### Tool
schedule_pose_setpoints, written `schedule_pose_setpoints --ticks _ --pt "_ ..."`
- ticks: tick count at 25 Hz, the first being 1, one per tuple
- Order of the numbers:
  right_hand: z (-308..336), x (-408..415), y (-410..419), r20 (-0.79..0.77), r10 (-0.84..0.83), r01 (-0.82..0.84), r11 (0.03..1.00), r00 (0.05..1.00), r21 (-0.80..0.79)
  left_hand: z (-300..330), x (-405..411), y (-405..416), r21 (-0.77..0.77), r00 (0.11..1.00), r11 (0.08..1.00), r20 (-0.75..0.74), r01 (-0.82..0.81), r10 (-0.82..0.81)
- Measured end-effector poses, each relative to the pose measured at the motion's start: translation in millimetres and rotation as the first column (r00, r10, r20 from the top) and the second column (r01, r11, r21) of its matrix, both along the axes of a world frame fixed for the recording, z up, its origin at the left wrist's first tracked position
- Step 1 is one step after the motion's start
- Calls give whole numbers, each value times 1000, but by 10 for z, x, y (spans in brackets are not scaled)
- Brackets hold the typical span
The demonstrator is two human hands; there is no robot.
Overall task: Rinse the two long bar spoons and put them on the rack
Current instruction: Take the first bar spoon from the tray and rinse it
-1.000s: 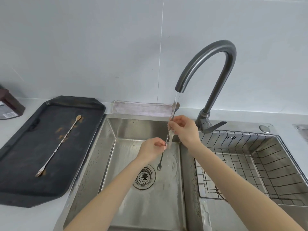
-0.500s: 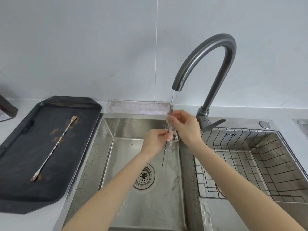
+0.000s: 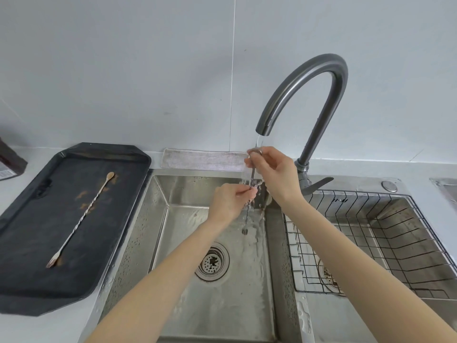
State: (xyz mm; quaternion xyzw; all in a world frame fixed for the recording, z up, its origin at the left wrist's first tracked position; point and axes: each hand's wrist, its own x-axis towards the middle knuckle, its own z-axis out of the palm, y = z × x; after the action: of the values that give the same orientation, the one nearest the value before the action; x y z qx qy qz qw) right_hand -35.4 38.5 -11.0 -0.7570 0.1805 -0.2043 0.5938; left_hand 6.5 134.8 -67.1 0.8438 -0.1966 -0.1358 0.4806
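Water runs from the tap (image 3: pixel 304 95) straight down the spoon (image 3: pixel 252 178) we hold upright over the sink (image 3: pixel 158 219), near its back right corner. Our right hand (image 3: pixel 274 174) pinches the bowl end at the top, just under the spout, while our left hand (image 3: pixel 230 201) closes finger and thumb around the twisted stem lower down; the forked tip hangs free below it, above the basin floor. Both hands are grasping, neither slack.

We judge this spoon light, stiff and thin, and slick now that it is wet. The twisted stem gives the best purchase, so that is where to grip; the smooth bowl end could slide out of wet fingers. Carried by one end it would swing, so a hold nearer the middle seems safer.

The second spoon (image 3: pixel 82 219) lies diagonally on the black tray (image 3: pixel 24 280), bowl toward the tray's back edge, fork toward its front left corner, with brown smears around it, unrinsed. The wire rack (image 3: pixel 395 243) sits in the right basin with nothing in it. A grey cloth (image 3: pixel 205 159) lies along the sink's back edge.
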Motion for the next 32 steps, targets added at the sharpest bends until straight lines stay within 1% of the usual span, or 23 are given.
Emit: schedule_pose_setpoints --ticks 4,6,8,11,13,14,17,18,19,22,24,26,28,30,32 --pt "88 30 -40 30 30 -28 998 999 -60 44 2 -14 57 998 997 0 59 -60" --pt "88 24 -35 21 41 -39 995 999 -90 87 32 -31 90 997 994 38 64 -67" --pt "72 0 -34 13 63 -62 994 998 -94 127 56 -45 56 999 998 22 38 -40" --pt "79 -19 -47 7 63 -63 998 998 -24 165 59 -53 -60 998 998 -63 -9 5" --pt "102 -11 -37 -5 37 -37 999 999 -4 214 44 -59 -96 996 995 -84 -26 18" --pt "119 0 -35 -4 23 -23 1000 1000 3 235 47 -62 -97 997 995 -74 -19 11" --pt "149 24 -38 -13 19 -19 1000 1000 -5 303 47 -81 7 1000 1000 16 22 -22" --pt "145 31 -42 -22 25 -25 999 999 -24 306 50 -89 16 999 1000 27 21 -22" --pt "132 36 -48 -26 29 -30 999 999 -35 299 53 -98 12 999 1000 26 18 -18" --pt "78 15 -45 -10 41 -41 999 999 -4 285 49 -91 -18 1000 1000 6 15 -15" --pt "13 -14 -56 -45 37 -39 999 998 -36 275 65 -71 -95 997 995 -74 -17 10" --pt "-79 -63 -75 -121 32 -40 997 992 -61 244 97 -48 -198 982 977 -185 -83 46" --pt "-202 -99 -95 -217 59 -75 995 974 -67 224 127 -4 -285 953 948 -299 -142 53" --pt "-350 -129 -118 -326 123 -157 984 937 -80 229 172 56 -387 890 890 -453 -241 45" --pt "-464 -168 -148 -407 169 -229 968 898 -102 257 229 129 -467 815 808 -579 -360 28"
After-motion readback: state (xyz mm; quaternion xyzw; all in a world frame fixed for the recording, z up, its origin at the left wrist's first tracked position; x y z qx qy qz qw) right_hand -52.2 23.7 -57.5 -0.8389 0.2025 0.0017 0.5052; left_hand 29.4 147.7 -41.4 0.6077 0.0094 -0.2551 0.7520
